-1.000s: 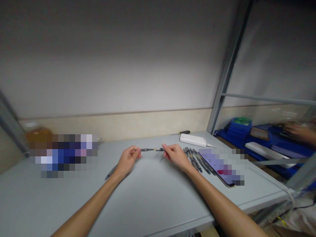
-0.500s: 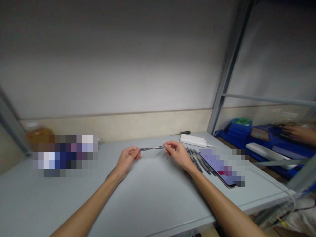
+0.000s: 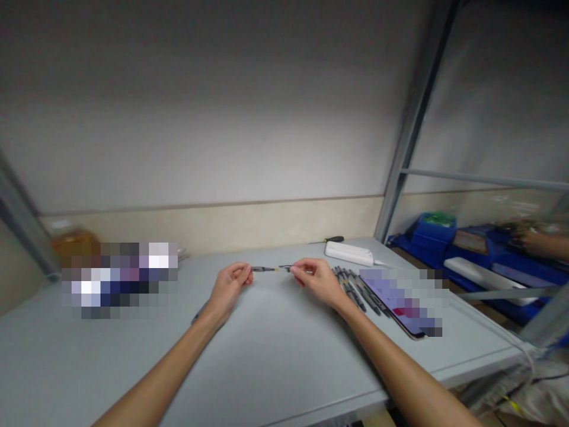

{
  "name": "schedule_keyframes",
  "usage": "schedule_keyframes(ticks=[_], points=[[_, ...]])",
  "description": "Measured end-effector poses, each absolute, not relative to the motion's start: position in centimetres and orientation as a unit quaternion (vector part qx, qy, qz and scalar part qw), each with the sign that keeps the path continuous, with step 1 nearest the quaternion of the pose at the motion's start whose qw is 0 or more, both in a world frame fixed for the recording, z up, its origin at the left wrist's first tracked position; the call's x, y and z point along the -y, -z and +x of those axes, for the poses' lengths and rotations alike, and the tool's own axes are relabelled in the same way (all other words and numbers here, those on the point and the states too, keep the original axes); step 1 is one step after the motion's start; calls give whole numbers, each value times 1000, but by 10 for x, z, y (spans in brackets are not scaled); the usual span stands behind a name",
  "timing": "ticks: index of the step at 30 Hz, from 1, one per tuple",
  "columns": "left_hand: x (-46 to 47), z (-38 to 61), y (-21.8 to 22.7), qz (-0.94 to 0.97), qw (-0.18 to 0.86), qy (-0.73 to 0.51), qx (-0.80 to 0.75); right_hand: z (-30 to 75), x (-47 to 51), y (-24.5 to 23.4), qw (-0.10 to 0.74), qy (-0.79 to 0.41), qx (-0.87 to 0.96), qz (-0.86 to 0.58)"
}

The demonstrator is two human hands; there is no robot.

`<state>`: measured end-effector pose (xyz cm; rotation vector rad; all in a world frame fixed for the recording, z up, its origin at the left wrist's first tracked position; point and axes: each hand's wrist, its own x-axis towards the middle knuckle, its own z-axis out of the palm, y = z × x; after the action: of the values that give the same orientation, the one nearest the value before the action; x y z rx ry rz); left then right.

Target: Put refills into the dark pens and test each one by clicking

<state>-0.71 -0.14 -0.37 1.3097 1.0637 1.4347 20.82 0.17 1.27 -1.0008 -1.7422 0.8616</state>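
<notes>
My left hand (image 3: pixel 230 287) is closed in a pinch on the left end of a thin dark pen part (image 3: pixel 265 269) held level above the grey table (image 3: pixel 275 350). My right hand (image 3: pixel 316 280) is also closed, pinching the right end of that same part, which shows a small yellowish spot near its middle. Both hands hover just over the table's middle. A row of several dark pens (image 3: pixel 353 286) lies just right of my right hand.
A phone (image 3: pixel 400 302) lies right of the pens. A white device (image 3: pixel 349 253) and a screwdriver (image 3: pixel 326 240) sit by the back wall. Blurred items (image 3: pixel 118 276) stand at the left. Blue bins (image 3: pixel 471 255) and another person's hand (image 3: pixel 540 242) are beyond a metal post (image 3: pixel 409 130).
The two hands have stayed in the same place; my right hand shifted a little along the pen part and the fingers re-pinched it.
</notes>
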Motion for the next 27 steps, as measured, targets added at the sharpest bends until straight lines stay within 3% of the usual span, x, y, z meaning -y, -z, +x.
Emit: schedule_keyframes(ticks=[4,10,18,27], points=[[3,-5,1,497,479,-596,-411,208,1,-15,406,-315,722,-462],[3,-5,-3,453,497,-612,-417,210,-3,-13,488,-281,723,-400],[7,-2,-5,451,510,-593,-430,209,0,-14,419,-240,746,-459],[8,-2,-5,435,525,-594,-428,208,2,-15,430,-209,774,-414]])
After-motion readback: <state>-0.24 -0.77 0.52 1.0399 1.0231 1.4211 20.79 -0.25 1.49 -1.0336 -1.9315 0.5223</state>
